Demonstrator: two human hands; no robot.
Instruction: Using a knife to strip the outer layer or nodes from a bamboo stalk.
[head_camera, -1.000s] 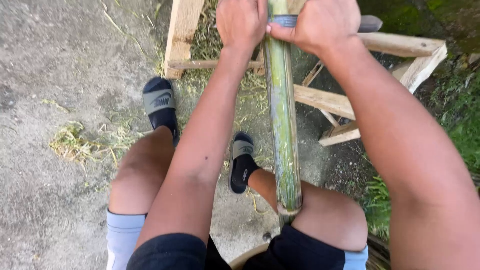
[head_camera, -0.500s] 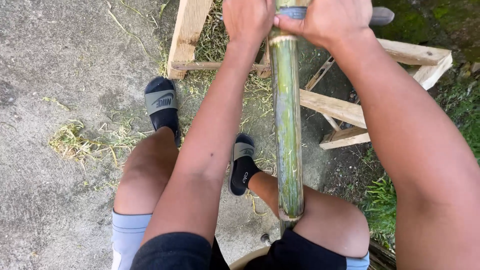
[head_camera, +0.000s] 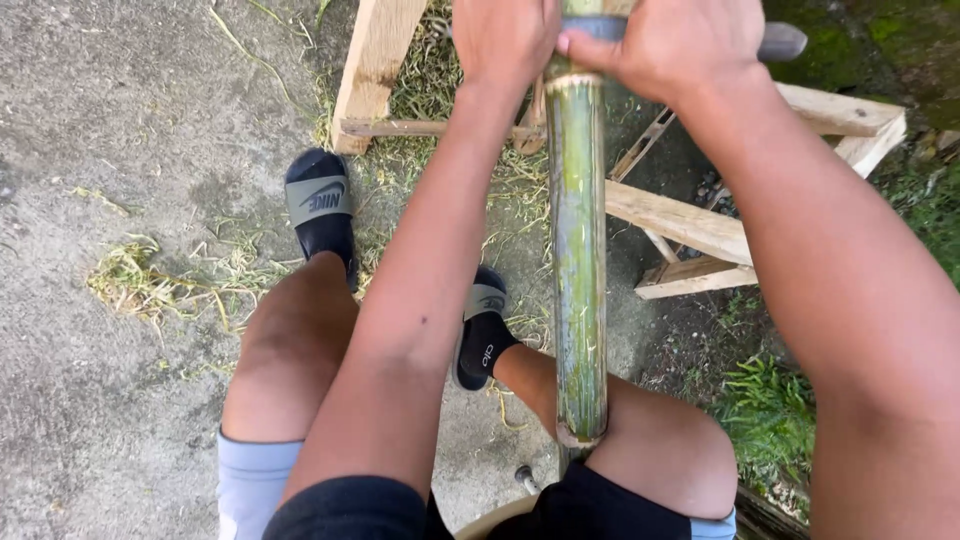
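Note:
A green bamboo pole (head_camera: 578, 250) runs from my right thigh up to the top of the view, its near end resting on the thigh. A metal blade (head_camera: 603, 26) with a dark handle (head_camera: 782, 42) lies across the pole's far part. My right hand (head_camera: 665, 45) is closed over the blade on the right of the pole, with the handle end sticking out past it. My left hand (head_camera: 505, 40) is closed on the pole's left side, at the tool's other end, which is hidden under the fingers.
A wooden frame of planks (head_camera: 690, 220) lies under the pole, with another plank (head_camera: 375, 70) at its left. My feet wear dark socks and slide sandals (head_camera: 320, 205) on concrete strewn with green shavings (head_camera: 140, 280). Grass (head_camera: 770, 420) grows at the right.
Both hands and the blade have moved away from me along the pole, toward the top edge of the view. More bare pole shows between hands and thigh.

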